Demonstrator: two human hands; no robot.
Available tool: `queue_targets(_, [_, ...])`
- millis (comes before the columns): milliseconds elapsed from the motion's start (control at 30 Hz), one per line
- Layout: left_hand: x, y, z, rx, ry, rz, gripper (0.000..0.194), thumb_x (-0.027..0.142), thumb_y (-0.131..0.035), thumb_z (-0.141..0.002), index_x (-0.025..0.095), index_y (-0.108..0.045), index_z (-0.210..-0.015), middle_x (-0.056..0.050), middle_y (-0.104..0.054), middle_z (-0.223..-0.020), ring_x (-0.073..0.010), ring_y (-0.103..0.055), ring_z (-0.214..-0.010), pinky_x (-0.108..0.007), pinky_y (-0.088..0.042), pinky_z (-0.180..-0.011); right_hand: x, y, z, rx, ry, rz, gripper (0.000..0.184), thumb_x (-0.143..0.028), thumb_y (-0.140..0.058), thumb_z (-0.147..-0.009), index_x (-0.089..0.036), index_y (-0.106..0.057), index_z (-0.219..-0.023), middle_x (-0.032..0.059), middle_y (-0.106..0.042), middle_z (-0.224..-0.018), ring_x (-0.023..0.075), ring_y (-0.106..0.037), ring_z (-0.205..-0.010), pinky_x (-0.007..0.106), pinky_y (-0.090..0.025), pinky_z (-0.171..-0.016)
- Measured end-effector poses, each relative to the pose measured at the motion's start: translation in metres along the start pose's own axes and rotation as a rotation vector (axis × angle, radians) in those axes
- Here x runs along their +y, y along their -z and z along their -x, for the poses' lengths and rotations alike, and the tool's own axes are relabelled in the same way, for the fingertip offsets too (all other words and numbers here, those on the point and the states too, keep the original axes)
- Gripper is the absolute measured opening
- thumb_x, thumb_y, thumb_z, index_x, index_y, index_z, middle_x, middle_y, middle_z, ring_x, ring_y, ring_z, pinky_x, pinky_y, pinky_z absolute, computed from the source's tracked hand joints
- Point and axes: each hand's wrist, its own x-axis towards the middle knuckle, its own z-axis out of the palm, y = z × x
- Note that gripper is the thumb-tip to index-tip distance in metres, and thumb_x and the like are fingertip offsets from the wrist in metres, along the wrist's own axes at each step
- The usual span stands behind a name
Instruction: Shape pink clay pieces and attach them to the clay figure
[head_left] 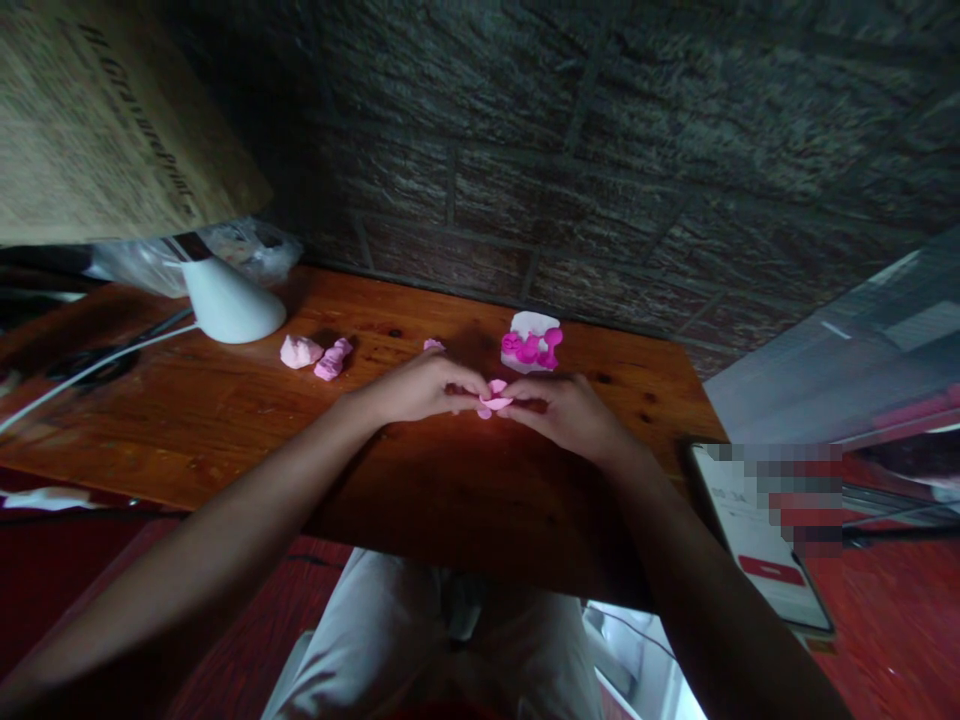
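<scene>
Both my hands meet over the middle of the wooden table [225,410]. My left hand [420,388] and my right hand [570,410] pinch a small pale pink clay piece [495,398] between their fingertips, just above the tabletop. Behind them stands a white block [529,322] with bright magenta clay shapes [532,348] on it. A tiny pink bit [433,345] lies just beyond my left hand. Two pale pink clay lumps [300,351] [334,358] rest further left.
A white lamp base [229,300] with a cable [90,368] stands at the back left, next to crumpled clear plastic [247,245]. A printed board [97,130] leans at the top left. A booklet [757,540] lies past the table's right edge. A brick-pattern wall [600,150] backs the table.
</scene>
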Motion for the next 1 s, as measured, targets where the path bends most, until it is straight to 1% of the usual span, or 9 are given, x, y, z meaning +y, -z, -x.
queue_targets(233, [0.004, -0.002, -0.001, 0.034, -0.016, -0.064, 0.012, 0.023, -0.068, -0.094, 0.021, -0.080, -0.098, -0.003, -0.082, -0.091, -0.0105, -0.071, -0.070, -0.021, -0.046, -0.071, 0.002, 0.000, 0.000, 0.017, 0.039, 0.053, 0.008, -0.025, -0.076, -0.088, -0.025, -0.082, -0.094, 0.0037, -0.082, -0.086, 0.0197, -0.073, -0.071, 0.028, -0.047, -0.066])
queue_targets(400, [0.001, -0.003, -0.001, 0.054, -0.076, -0.155, 0.015, 0.024, -0.066, -0.095, 0.020, -0.078, -0.088, -0.001, -0.077, -0.071, -0.0095, -0.064, -0.057, -0.021, -0.043, -0.063, 0.001, -0.003, 0.000, 0.029, 0.115, 0.103, 0.011, -0.024, -0.072, -0.093, -0.027, -0.082, -0.096, 0.0015, -0.082, -0.088, 0.0169, -0.073, -0.072, 0.026, -0.050, -0.068])
queue_targets(500, [0.001, -0.002, 0.000, 0.055, -0.046, -0.168, 0.017, 0.026, -0.064, -0.097, 0.020, -0.077, -0.089, -0.001, -0.077, -0.072, -0.0098, -0.065, -0.060, -0.021, -0.044, -0.064, 0.001, -0.005, 0.000, 0.068, 0.139, 0.147, 0.010, -0.021, -0.073, -0.091, -0.025, -0.081, -0.096, 0.0015, -0.082, -0.088, 0.0163, -0.075, -0.073, 0.025, -0.052, -0.069])
queue_targets(600, [0.004, 0.000, 0.001, 0.125, 0.009, -0.048, 0.014, 0.029, -0.067, -0.094, 0.018, -0.074, -0.098, -0.004, -0.079, -0.085, -0.0113, -0.070, -0.071, -0.021, -0.049, -0.067, 0.001, -0.004, 0.000, 0.166, 0.130, 0.186, 0.013, -0.018, -0.074, -0.090, -0.026, -0.080, -0.099, 0.0016, -0.082, -0.096, 0.0181, -0.077, -0.084, 0.026, -0.056, -0.075])
queue_targets(700, [0.007, 0.000, 0.000, 0.241, 0.108, 0.169, 0.029, 0.033, -0.070, -0.090, 0.015, -0.068, -0.113, -0.008, -0.079, -0.099, -0.0142, -0.074, -0.078, -0.022, -0.056, -0.069, 0.000, -0.003, -0.001, 0.236, 0.130, 0.216, 0.019, -0.015, -0.070, -0.092, -0.027, -0.079, -0.104, 0.0025, -0.081, -0.108, 0.0198, -0.077, -0.097, 0.029, -0.059, -0.087])
queue_targets(767, [0.008, -0.002, -0.002, 0.305, 0.203, 0.268, 0.035, 0.036, -0.067, -0.092, 0.014, -0.065, -0.119, -0.009, -0.080, -0.096, -0.0145, -0.074, -0.072, -0.024, -0.058, -0.067, -0.001, -0.003, -0.002, 0.257, 0.143, 0.245, 0.022, -0.014, -0.065, -0.094, -0.025, -0.078, -0.109, 0.0051, -0.080, -0.114, 0.0208, -0.076, -0.103, 0.032, -0.059, -0.092])
queue_targets(833, [0.008, -0.006, -0.005, 0.305, 0.266, 0.330, 0.034, 0.038, -0.065, -0.094, 0.013, -0.067, -0.116, -0.008, -0.080, -0.090, -0.0147, -0.074, -0.067, -0.024, -0.059, -0.065, -0.003, -0.004, -0.003, 0.257, 0.159, 0.261, 0.026, -0.012, -0.060, -0.096, -0.022, -0.076, -0.114, 0.0079, -0.078, -0.119, 0.0213, -0.075, -0.107, 0.033, -0.058, -0.095])
queue_targets(900, [0.008, -0.010, -0.007, 0.260, 0.285, 0.376, 0.031, 0.039, -0.065, -0.093, 0.013, -0.072, -0.107, -0.009, -0.080, -0.092, -0.0158, -0.076, -0.068, -0.024, -0.059, -0.064, -0.005, -0.005, -0.003, 0.248, 0.164, 0.251, 0.029, -0.010, -0.056, -0.097, -0.020, -0.074, -0.117, 0.0092, -0.076, -0.122, 0.0215, -0.074, -0.110, 0.033, -0.057, -0.097])
queue_targets(1000, [0.008, -0.012, -0.009, 0.255, 0.303, 0.389, 0.029, 0.037, -0.063, -0.093, 0.013, -0.074, -0.105, -0.010, -0.081, -0.097, -0.0154, -0.076, -0.069, -0.022, -0.057, -0.059, -0.010, -0.007, -0.002, 0.270, 0.118, 0.200, 0.028, -0.010, -0.054, -0.096, -0.021, -0.073, -0.114, 0.0068, -0.079, -0.114, 0.0203, -0.076, -0.102, 0.032, -0.059, -0.092])
